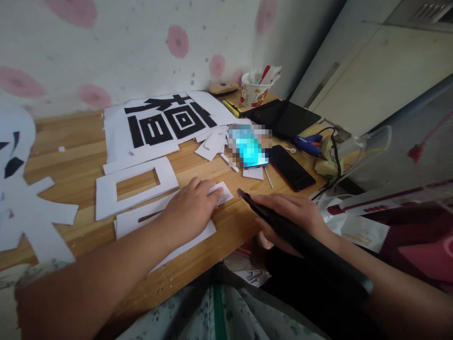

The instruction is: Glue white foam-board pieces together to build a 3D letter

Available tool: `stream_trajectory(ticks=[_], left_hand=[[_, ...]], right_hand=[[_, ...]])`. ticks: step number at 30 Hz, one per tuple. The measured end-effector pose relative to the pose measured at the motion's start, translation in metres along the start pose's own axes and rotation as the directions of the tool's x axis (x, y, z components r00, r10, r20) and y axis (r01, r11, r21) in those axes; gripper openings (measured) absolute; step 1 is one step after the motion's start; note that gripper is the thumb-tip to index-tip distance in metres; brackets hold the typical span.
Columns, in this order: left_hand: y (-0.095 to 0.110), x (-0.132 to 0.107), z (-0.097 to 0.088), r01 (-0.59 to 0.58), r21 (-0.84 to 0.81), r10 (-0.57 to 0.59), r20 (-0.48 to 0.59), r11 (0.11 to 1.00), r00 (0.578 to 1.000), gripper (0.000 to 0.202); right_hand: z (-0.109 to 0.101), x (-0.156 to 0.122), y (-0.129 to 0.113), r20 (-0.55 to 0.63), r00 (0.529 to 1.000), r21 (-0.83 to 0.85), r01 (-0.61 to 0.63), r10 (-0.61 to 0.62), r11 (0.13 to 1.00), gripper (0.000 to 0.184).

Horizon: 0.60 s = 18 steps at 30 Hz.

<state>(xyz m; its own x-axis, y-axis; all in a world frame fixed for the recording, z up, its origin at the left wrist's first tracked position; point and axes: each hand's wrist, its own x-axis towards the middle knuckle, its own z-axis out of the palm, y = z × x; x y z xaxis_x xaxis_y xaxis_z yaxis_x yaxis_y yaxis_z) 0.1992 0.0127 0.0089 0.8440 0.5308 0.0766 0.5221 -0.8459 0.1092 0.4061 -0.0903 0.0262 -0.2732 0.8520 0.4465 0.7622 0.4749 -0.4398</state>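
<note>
My left hand [193, 205] rests over white cut-out boards on the table, its fingers bent and pressed on the end of a white strip [225, 193]. Beneath that wrist lies a slotted white board [129, 225]. My right hand [300, 215] is closed round a long black tool [283, 229], whose narrow tip points at the strip, a little apart from it. The tool's exact kind is not clear. Left of my left hand, a white rectangular frame [106, 198] lies flat with an opening in its middle.
A printed sheet with a large black character [118, 137] lies by the wall. Paper scraps [212, 144], a lit phone [249, 148], a dark phone [292, 167] and a blue glue gun [307, 144] are further right. Behind them stands a patterned cup [253, 92]. White cut-outs [42, 226] lie left.
</note>
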Motion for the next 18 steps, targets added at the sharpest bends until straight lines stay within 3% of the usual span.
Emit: stream_trajectory(ticks=[4,8,13,18], left_hand=[[0.000,0.001,-0.001,-0.010,-0.005,0.010,-0.016,1.000,1.000,0.037],[-0.003,0.001,0.002,-0.029,-0.043,0.027,-0.055,0.999,0.998,0.034],[-0.012,0.000,0.009,-0.073,-0.109,0.052,-0.191,0.991,0.980,0.031],[-0.016,-0.003,-0.001,-0.184,-0.116,0.126,-0.386,0.976,0.914,0.032]], right_hand=[[0.000,0.010,0.007,0.036,0.999,0.017,-0.038,0.037,0.999,0.032],[0.002,0.019,0.019,0.180,0.983,-0.203,-0.007,0.044,0.979,0.033],[0.002,0.028,0.032,0.401,0.916,-0.468,0.211,-0.007,0.858,0.038],[0.003,0.031,0.037,0.477,0.879,-0.407,0.237,-0.017,0.882,0.043]])
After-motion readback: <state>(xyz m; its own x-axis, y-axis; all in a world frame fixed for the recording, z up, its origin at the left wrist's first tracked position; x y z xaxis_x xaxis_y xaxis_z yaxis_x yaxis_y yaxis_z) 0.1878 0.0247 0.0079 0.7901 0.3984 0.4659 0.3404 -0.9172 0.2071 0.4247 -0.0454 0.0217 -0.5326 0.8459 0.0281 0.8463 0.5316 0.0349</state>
